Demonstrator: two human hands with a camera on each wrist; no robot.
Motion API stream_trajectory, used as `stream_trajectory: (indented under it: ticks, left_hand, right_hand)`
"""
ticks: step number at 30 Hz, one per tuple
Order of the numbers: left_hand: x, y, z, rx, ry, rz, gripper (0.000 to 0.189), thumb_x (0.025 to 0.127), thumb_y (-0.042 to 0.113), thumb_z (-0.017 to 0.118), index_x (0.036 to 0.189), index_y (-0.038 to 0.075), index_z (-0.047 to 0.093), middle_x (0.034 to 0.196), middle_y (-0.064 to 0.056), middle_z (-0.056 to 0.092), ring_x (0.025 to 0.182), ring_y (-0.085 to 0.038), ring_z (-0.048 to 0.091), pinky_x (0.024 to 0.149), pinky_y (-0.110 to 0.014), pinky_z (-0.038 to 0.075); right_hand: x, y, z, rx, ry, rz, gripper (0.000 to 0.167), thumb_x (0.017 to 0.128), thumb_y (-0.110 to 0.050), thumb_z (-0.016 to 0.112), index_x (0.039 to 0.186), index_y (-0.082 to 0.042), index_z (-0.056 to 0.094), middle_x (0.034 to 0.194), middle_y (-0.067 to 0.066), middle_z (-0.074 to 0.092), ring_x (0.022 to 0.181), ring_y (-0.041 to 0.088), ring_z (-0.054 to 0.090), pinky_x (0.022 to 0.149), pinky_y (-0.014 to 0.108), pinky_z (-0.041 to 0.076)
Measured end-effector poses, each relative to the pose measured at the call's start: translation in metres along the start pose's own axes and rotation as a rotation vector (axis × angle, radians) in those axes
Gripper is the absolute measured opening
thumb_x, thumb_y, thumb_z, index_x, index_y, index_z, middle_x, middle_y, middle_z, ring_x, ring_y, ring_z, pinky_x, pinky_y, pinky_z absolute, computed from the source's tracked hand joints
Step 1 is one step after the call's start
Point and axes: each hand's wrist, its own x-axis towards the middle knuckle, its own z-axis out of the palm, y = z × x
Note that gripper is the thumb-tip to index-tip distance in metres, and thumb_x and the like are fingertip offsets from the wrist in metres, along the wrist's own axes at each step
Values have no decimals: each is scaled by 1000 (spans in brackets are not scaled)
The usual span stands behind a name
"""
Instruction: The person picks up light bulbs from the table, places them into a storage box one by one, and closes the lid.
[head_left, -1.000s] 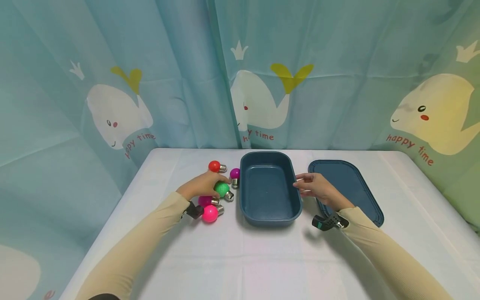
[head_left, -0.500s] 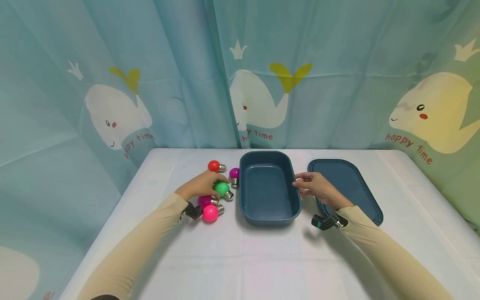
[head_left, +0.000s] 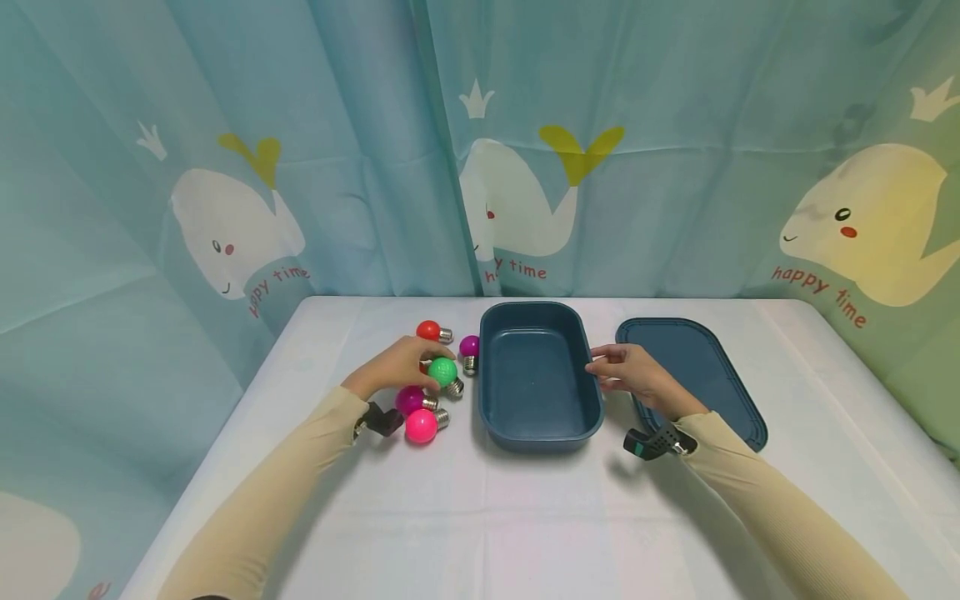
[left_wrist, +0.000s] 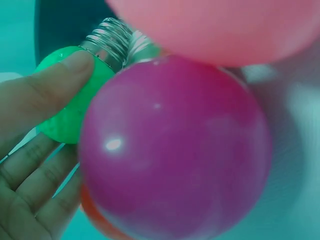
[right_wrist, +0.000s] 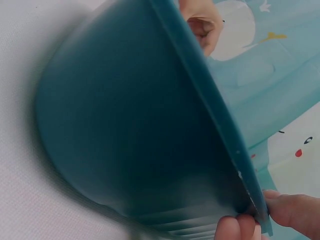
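- A whale-print curtain [head_left: 360, 208] is hanging behind the white tabletop [head_left: 525, 525].
- The left hand [head_left: 393, 364] is pinching a green bulb [head_left: 442, 372], left of the blue box [head_left: 534, 387].
- The right hand [head_left: 637, 373] is pinching the box's right rim [right_wrist: 218, 107].

From the near side, the head view is overlooking the green bulb [head_left: 442, 372] and box [head_left: 534, 392] that left and right wrist views are closely facing.
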Motion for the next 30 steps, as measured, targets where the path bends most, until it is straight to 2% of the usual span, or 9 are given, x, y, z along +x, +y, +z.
stream_trajectory:
  ticks: [7, 14, 23, 30]
  left_hand:
    - [-1, 0, -8, -15, 30, -6, 50, 76, 13, 78, 123, 9, 61, 124, -12, 62, 115, -33, 58, 95, -43, 51]
    - [-1, 5, -21, -26, 62, 5, 51, 76, 11, 77, 124, 7, 61, 124, -12, 62, 111, -31, 59, 96, -45, 50]
    - [8, 24, -43, -49, 94, 49, 47, 77, 10, 76, 121, 6, 61, 120, -11, 64, 109, -28, 59, 95, -44, 51]
    - [23, 40, -51, -49, 75, 35, 49, 77, 13, 77, 123, 8, 61, 126, -10, 62, 120, -30, 56, 101, -42, 47]
  right_hand:
    - [-1, 1, -3, 19, -11, -4, 54, 91, -15, 61, 135, 8, 40, 96, -1, 61, 82, 4, 60, 77, 23, 56]
    - [-1, 3, -6, 49, -35, -21, 56, 90, -12, 62, 136, 8, 38, 84, -7, 58, 82, 2, 61, 75, 22, 56]
    - [-2, 3, -5, 60, -23, -24, 56, 89, -9, 62, 136, 9, 38, 83, -7, 57, 79, 1, 61, 71, 21, 56]
    - [-1, 3, -5, 63, -26, -22, 55, 89, -10, 63, 135, 8, 39, 83, -7, 57, 79, 2, 61, 71, 21, 56]
